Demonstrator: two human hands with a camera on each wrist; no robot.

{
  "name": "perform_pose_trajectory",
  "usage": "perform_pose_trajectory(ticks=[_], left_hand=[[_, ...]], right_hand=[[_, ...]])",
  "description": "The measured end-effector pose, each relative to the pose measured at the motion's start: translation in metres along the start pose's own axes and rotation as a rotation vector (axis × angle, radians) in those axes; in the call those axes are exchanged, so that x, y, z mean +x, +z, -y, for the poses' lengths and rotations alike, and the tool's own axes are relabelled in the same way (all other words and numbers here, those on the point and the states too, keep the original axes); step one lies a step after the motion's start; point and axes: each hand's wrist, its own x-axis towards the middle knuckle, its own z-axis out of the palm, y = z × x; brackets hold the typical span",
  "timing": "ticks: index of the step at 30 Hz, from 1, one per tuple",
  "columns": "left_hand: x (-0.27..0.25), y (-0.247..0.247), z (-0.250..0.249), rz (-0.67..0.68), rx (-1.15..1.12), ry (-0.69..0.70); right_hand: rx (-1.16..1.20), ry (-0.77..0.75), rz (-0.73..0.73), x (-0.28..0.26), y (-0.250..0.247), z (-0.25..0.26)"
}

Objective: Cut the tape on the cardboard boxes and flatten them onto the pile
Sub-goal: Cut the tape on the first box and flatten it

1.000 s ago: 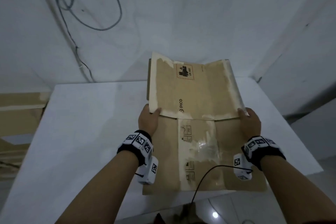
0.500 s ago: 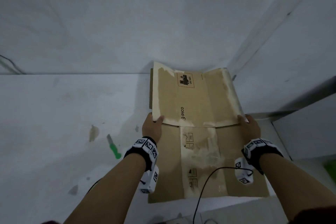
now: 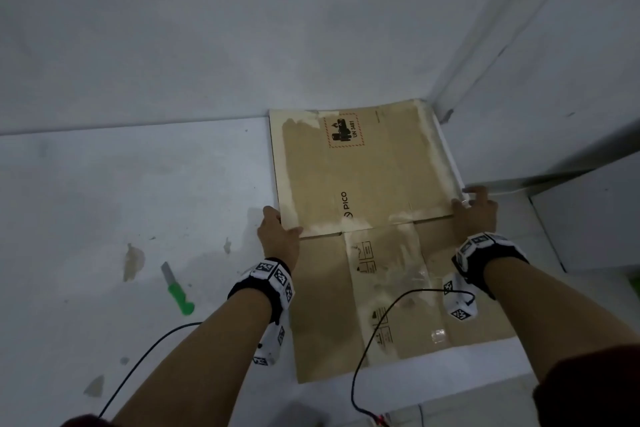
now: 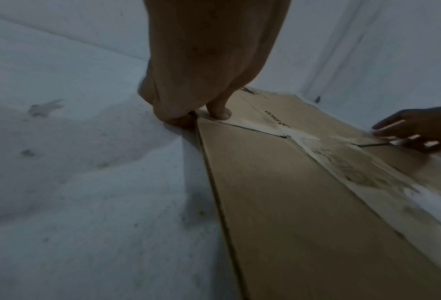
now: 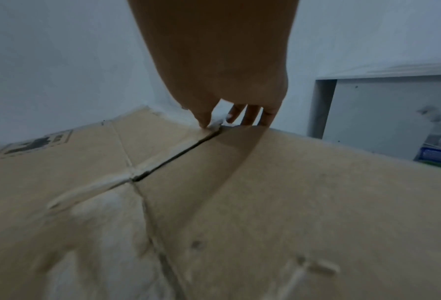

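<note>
Where the white tabletop (image 3: 138,201) meets the wall corner, flattened cardboard box (image 3: 363,288) lies flat, far flap (image 3: 360,170) folded toward the wall. Left hand (image 3: 278,236) pinches the flap's near-left corner, thumb on top. Right hand (image 3: 476,211) holds its near-right corner, thumb on top, fingers over the edge. Green-handled knife (image 3: 176,289) lies left, well apart.

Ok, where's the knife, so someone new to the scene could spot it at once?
Start at the flattened cardboard box by the wall corner, held by the left hand and right hand. Look left across the white surface, past the left wrist. The knife lies there alone: a short blade and the only bright green handle.
</note>
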Motion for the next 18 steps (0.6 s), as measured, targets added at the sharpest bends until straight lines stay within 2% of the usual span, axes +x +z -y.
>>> perform_pose_trajectory(ticks=[3,5,7,10,11,14,18], left_hand=[[-0.005,0.006,0.002,-0.06,0.151,0.003],[-0.011,0.007,0.0,-0.14,0.279,-0.055],[-0.014,0.005,-0.001,-0.186,0.312,-0.071],[-0.011,-0.003,-0.003,-0.177,0.329,0.039],[-0.01,-0.007,-0.003,-0.166,0.328,0.074],[-0.005,-0.03,0.002,-0.156,0.286,0.124],[0.0,-0.082,0.027,-0.223,0.287,0.1]], right_hand=[[-0.137,0.042,0.043,-0.006,0.012,-0.004],[-0.178,0.046,0.068,-0.01,0.018,-0.007],[-0.22,0.035,0.071,-0.019,0.023,-0.004],[-0.226,0.027,-0.143,-0.039,0.033,0.008],[-0.217,0.002,-0.17,-0.047,0.036,0.013],[-0.189,-0.132,-0.058,-0.077,0.048,0.035],[-0.128,-0.285,0.098,-0.135,0.079,0.077]])
